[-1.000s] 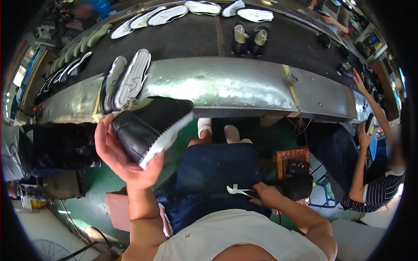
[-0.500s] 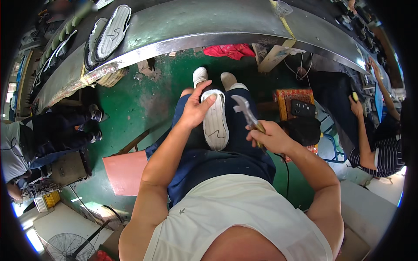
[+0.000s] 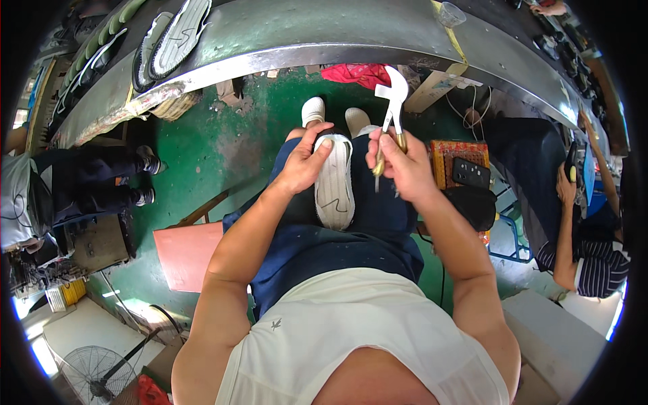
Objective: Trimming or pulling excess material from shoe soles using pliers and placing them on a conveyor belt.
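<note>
A shoe (image 3: 335, 192) rests sole up on my lap, its pale underside crossed by a dark drawn line. My left hand (image 3: 304, 166) grips its far end, thumb pressed on the underside and fingers round the side. Just right of the shoe, my right hand (image 3: 409, 167) is wrapped round the handles of lasting pincers (image 3: 393, 101). Their curved metal head points away from me, above my knee and apart from the shoe. How far the jaws are parted is hard to make out.
A long metal bench (image 3: 304, 30) crosses ahead, with upturned soles (image 3: 178, 40) at its left and a clear cup (image 3: 451, 15) on it. To my right, a phone (image 3: 471, 173) and black pouch (image 3: 472, 206) lie on a patterned seat. Other people work at both sides.
My right hand has swung the pincers forward and upright, so the head is now farther from me, beyond the hand. My left hand and the shoe stay nearly still.
</note>
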Demonstrator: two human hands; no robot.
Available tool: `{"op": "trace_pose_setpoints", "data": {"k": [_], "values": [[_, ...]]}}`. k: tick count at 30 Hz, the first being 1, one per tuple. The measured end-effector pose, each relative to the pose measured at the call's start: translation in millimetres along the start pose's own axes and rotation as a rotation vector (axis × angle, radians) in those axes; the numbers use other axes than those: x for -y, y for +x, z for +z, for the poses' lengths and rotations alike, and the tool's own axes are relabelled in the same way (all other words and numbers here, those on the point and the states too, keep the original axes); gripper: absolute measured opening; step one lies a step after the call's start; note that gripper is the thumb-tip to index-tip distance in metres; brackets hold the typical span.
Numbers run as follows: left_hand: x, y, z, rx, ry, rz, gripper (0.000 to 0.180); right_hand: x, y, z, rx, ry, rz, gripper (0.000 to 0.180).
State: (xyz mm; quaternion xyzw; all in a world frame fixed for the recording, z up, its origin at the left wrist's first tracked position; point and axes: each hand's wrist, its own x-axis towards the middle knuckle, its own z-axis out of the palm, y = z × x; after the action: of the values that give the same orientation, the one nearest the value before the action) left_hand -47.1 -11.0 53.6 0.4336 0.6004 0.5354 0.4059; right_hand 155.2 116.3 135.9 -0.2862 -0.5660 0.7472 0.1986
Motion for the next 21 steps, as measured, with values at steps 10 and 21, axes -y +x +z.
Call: {"op": "trace_pose_setpoints", "data": {"k": [10,21], "values": [[16,5,-4,-0.086,0.003,-0.057,0.044,-38,-29,2,0.252,-0.323,0.406,0.028],[27,0,-23,0.007,0.188,0.034,0.051,-31,-11,3,0.34,-0.302,0.321,0.025]]}}
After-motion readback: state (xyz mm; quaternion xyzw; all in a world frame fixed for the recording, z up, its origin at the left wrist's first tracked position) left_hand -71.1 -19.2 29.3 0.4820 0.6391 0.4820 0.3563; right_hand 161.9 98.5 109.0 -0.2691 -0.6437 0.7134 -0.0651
